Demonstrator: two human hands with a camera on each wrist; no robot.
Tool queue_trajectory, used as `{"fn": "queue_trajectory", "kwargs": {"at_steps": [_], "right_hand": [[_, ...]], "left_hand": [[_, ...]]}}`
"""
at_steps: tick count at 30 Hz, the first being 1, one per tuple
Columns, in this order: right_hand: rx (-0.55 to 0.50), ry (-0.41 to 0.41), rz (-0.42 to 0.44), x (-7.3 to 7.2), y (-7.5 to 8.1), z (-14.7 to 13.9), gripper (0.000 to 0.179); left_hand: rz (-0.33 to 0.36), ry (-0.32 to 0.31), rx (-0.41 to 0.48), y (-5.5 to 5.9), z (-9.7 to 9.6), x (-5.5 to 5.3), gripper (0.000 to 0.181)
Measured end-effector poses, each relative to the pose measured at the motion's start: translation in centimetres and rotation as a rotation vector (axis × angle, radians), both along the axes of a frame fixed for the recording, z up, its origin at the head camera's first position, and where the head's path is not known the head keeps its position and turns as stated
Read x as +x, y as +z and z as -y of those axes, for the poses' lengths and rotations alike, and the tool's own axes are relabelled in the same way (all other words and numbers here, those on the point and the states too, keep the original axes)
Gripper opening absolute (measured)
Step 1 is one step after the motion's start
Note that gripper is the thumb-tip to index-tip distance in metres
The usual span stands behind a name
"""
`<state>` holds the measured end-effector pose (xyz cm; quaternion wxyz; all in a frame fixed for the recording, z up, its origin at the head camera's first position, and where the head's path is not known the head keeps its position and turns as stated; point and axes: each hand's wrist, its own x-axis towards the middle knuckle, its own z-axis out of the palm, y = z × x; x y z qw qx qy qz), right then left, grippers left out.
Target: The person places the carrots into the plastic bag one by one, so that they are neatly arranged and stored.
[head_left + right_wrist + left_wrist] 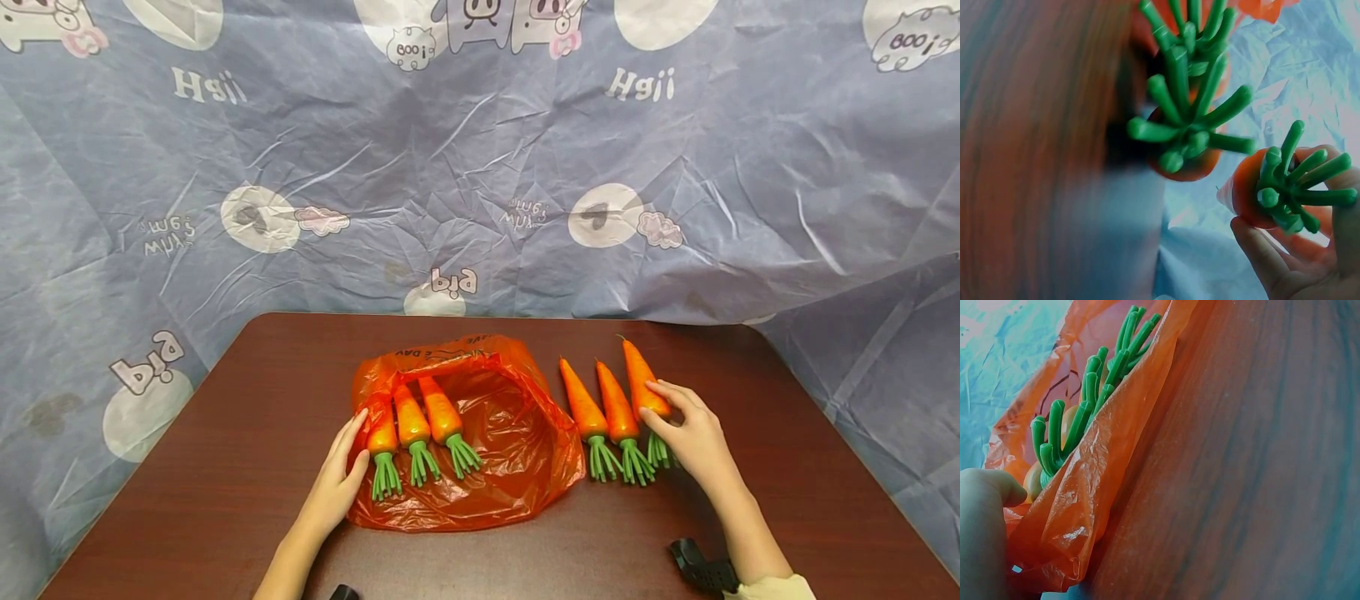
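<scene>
An orange-red plastic bag [487,500] lies on the table with its mouth spread toward me. Inside are three carrots [412,421], side by side, their green stalks facing me. My left hand [339,471] rests at the bag's left edge with fingers fairly straight, beside the leftmost carrot; the thumb [997,485] lies by the bag's rim in the left wrist view. To the right of the bag, my right hand [693,429] holds another carrot [637,367] between thumb and fingers. In the right wrist view that carrot [1254,187] shows stalks-first, apart from its neighbours.
Two more carrots [581,404] lie between the bag and my right hand, the nearer one against the bag's right side. Brown tabletop [247,433] surrounds everything. A patterned blue-grey cloth [480,167] hangs behind the table. A black device [701,567] sits at the right wrist.
</scene>
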<state>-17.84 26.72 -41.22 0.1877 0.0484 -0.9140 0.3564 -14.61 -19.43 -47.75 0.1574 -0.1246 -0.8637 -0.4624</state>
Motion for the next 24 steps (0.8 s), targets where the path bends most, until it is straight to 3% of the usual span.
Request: {"fn": "queue_trajectory", "kwargs": {"at_steps": [11, 24], "right_hand": [[-0.088, 0.071, -0.031, 0.9, 1.6, 1.6, 0.042], [-0.154, 0.185, -0.063, 2.5, 3.5, 4.2, 0.041]], "left_hand": [[0.005, 0.039, -0.042, -0.4, 0.0, -0.1, 0.054], [0.031, -0.012, -0.004, -0.1, 0.1, -0.1, 0.053]]}}
